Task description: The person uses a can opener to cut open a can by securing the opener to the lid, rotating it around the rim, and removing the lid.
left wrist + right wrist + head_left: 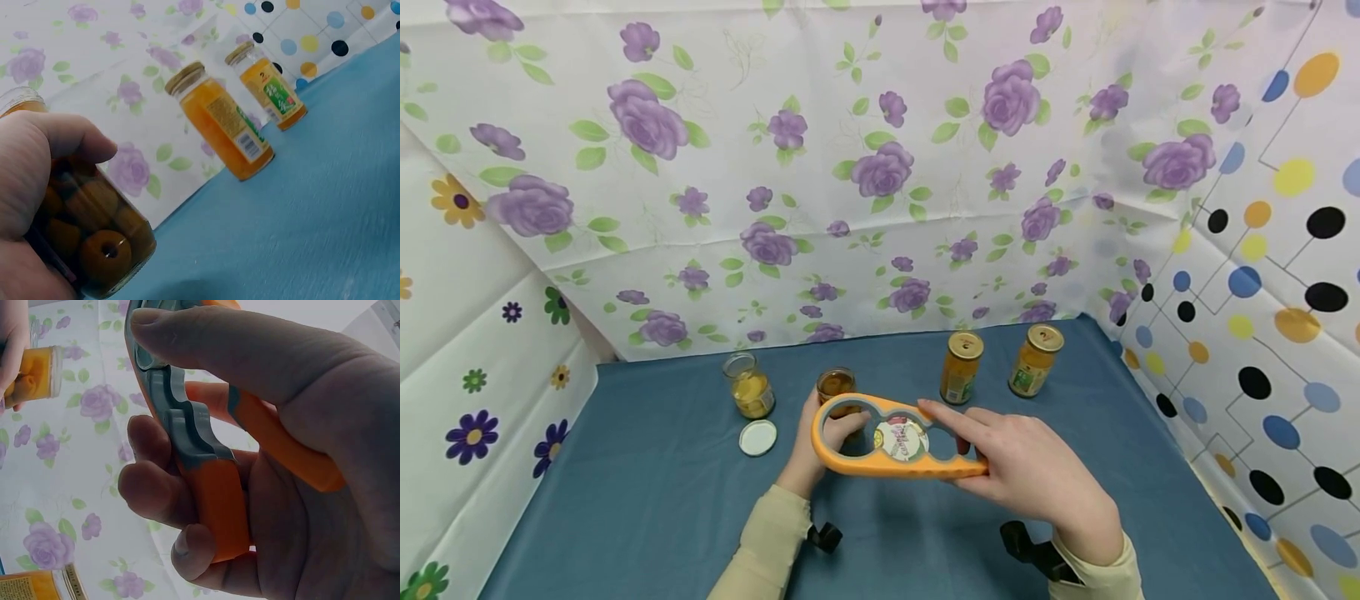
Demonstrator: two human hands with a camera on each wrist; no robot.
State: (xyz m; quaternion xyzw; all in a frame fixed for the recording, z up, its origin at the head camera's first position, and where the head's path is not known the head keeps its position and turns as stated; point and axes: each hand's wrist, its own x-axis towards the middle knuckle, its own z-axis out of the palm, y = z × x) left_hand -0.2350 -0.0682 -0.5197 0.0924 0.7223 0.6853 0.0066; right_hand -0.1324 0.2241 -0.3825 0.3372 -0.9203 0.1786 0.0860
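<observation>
Left hand point(807, 440): and the fingers had it, wrapped round the lidless fruit jar point(103, 219), just behind the opener
Right hand point(1026, 458): fingers gripped the orange-and-grey jar opener point(901, 472), a printed disc point(901, 437) showing mid-frame
Table point(662, 508), left: open jar point(752, 393), white lid point(757, 437) lay near
Table, right: two gold-capped jars point(961, 368) stood apart

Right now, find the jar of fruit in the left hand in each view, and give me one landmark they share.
Head: jar of fruit near the centre, left hand around it, just above the orange jar opener.
Left wrist: lower left, tilted, partly covered by the hand.
Right wrist: upper left, near the edge.
Shared landmark: purple-flowered backdrop.
</observation>
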